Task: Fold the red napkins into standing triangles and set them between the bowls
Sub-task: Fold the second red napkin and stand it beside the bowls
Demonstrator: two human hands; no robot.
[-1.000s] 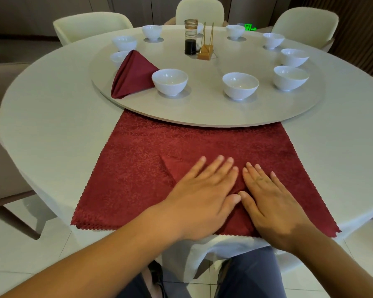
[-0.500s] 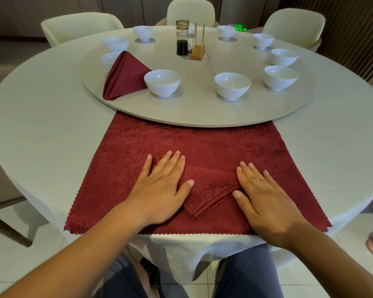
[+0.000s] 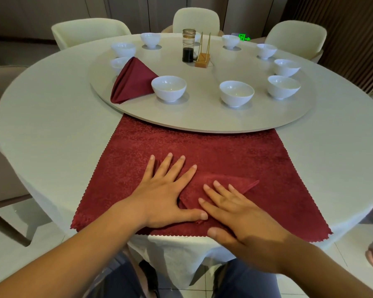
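The red cloth runner looks matt, with a nubbly patterned weave; the folded napkin on it is similar cloth. The standing napkin is smoother cloth. The bowls are glossy white, the turntable is smooth and matt, and the surface's pale tablecloth is finely textured. The bottle is clear glass.

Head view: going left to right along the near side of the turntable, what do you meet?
Standing red napkin → left bowl → middle bowl → right bowl.
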